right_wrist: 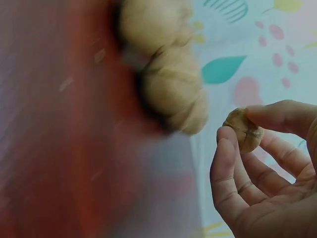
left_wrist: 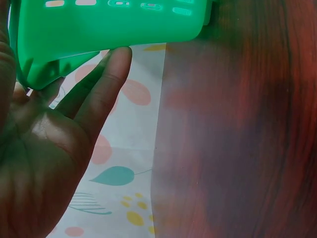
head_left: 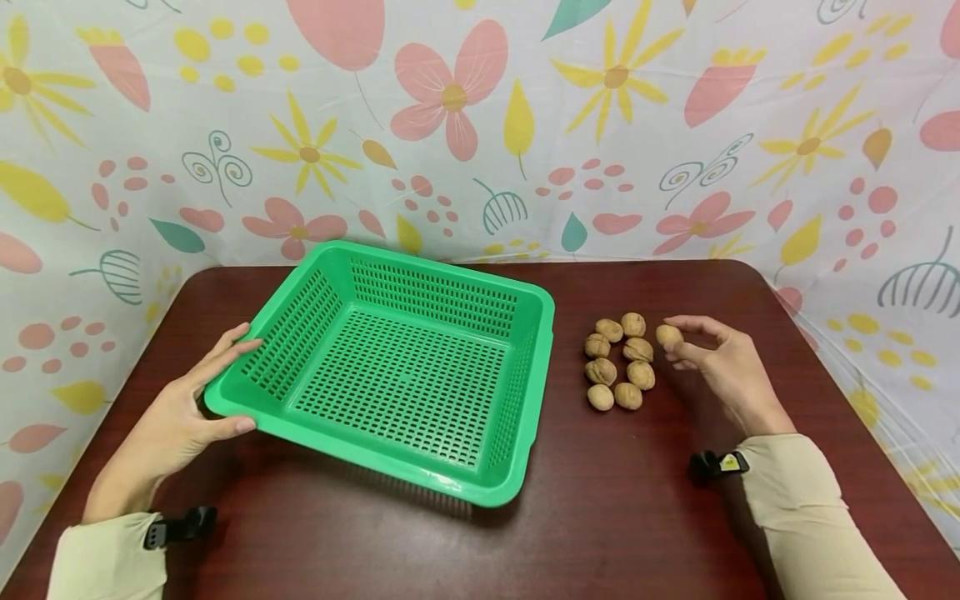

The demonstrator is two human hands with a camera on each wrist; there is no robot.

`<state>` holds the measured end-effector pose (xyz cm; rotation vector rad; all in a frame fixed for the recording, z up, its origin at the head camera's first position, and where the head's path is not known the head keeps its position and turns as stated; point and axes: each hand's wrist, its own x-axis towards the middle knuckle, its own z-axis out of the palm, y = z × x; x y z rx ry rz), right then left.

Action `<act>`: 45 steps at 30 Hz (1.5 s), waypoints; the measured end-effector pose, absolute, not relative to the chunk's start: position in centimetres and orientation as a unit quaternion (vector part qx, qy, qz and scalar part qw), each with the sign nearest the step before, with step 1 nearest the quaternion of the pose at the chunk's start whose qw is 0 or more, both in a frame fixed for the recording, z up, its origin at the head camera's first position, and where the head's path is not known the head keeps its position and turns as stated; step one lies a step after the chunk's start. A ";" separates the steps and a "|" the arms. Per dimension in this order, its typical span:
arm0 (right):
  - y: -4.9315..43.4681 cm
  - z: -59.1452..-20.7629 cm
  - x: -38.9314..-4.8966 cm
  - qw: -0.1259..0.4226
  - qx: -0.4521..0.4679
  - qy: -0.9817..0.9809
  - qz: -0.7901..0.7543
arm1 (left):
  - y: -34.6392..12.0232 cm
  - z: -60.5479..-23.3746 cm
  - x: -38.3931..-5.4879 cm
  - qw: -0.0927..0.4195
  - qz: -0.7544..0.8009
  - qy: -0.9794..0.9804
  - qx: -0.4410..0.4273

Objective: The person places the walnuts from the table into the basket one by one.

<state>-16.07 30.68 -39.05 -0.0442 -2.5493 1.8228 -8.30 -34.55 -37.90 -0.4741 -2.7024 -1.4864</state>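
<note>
A green plastic basket (head_left: 397,379) with slotted walls and base is on the left half of the table. My left hand (head_left: 168,417) grips its left front corner, thumb at the front rim and fingers over the left side. In the left wrist view, fingers of the left hand (left_wrist: 64,124) lie against the green wall. To the right of the basket, several walnuts (head_left: 628,397) form a loose ring on the table. My right hand (head_left: 727,367) pinches one walnut (right_wrist: 243,130) between thumb and fingertips, just right of the others. Nothing lies inside the basket.
The dark red wooden table (head_left: 585,517) has rounded far corners. Behind it and at its sides hangs a white cloth (head_left: 480,125) printed with flowers and leaves. A dark strapped device (head_left: 718,465) is on the right wrist, and another (head_left: 180,527) is on the left.
</note>
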 end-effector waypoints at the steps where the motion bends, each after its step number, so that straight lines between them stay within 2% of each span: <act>1: 30.3 -38.6 -16.1 0.007 -0.014 -0.821 0.570 | -34.6 -37.9 -8.3 0.011 -0.476 -0.866 -0.152; 11: 23.7 -32.9 -16.7 0.003 0.045 -0.825 0.564 | -34.8 -37.7 -8.1 0.011 -0.475 -0.868 -0.148; 23: 13.3 -27.8 -19.1 -0.112 0.165 -0.757 0.622 | -34.8 -37.7 -7.9 0.010 -0.469 -0.872 -0.139; 31: 6.6 -27.7 -21.2 -0.200 0.231 -0.723 0.620 | -34.6 -37.9 -7.8 0.012 -0.471 -0.872 -0.136; 37: 2.5 -28.7 -22.6 -0.270 0.233 -0.678 0.643 | -34.5 -37.9 -8.0 0.013 -0.473 -0.871 -0.133; 45: -2.4 -30.0 -23.5 -0.318 0.207 -0.642 0.667 | -34.1 -38.0 -8.0 0.010 -0.487 -0.862 -0.143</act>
